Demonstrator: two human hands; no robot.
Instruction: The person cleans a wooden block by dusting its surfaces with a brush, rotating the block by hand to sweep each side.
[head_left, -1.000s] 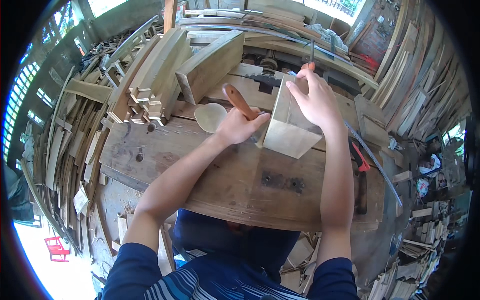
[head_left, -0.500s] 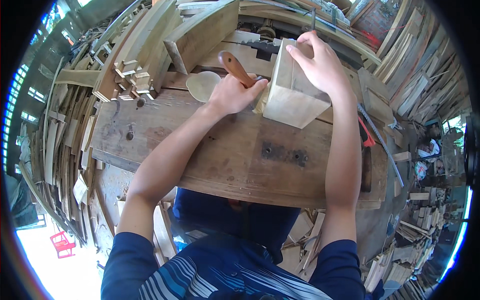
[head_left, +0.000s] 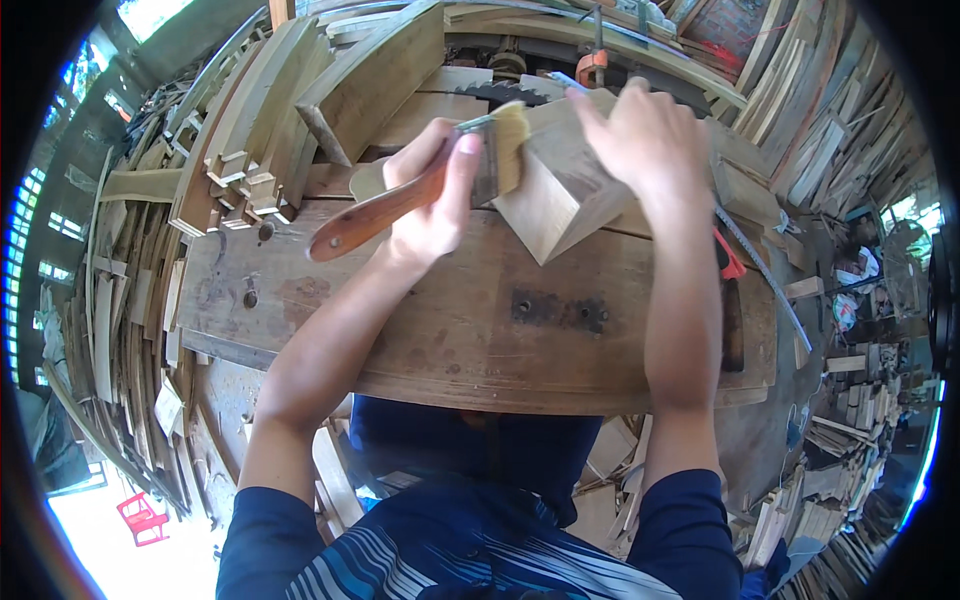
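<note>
My left hand [head_left: 432, 190] is closed round the wooden handle of a flat paintbrush [head_left: 375, 212]. The pale bristles point up and right, close against the left side of a light wooden block [head_left: 560, 190]; I cannot tell whether they touch. On the block's far right side rests my right hand [head_left: 648, 135], slightly blurred, its fingers bent over the top and gripping it. The block is tilted, one corner toward me, above the wooden workbench [head_left: 420, 320]. A pale, rounded flat piece [head_left: 367, 180] lies behind my left hand, mostly covered by it.
Stacked jointed wooden pieces [head_left: 245, 130] and a wide curved board [head_left: 375, 85] stand at the bench's far left. An orange clamp [head_left: 592, 68] is behind the block. A red-handled tool [head_left: 730, 258] lies at right. Scrap timber surrounds the bench, and a red stool [head_left: 143, 518] stands lower left.
The paintbrush has swung from handle-up, bristles low, to bristles raised beside the block. The block has turned so a corner faces me, and my right hand has shifted with it.
</note>
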